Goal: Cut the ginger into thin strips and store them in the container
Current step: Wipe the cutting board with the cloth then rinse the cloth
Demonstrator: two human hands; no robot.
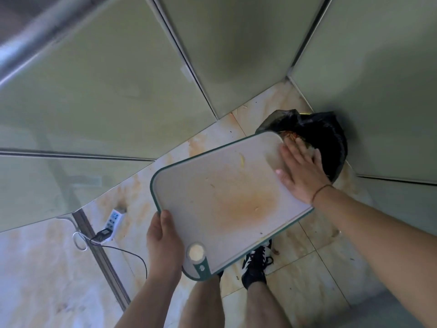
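I'm sweeping scraps off the white green-rimmed plastic cutting board (pixel 227 200) toward the black-bagged bin (pixel 324 136).
Left hand (pixel 163 245) is clamping the board's near edge; right hand (pixel 300 169), fingers flat, is lying nearest the bin.

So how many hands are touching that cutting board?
2. The left hand grips the cutting board at its near-left edge; the right hand lies flat on its far end, over the black-lined bin.
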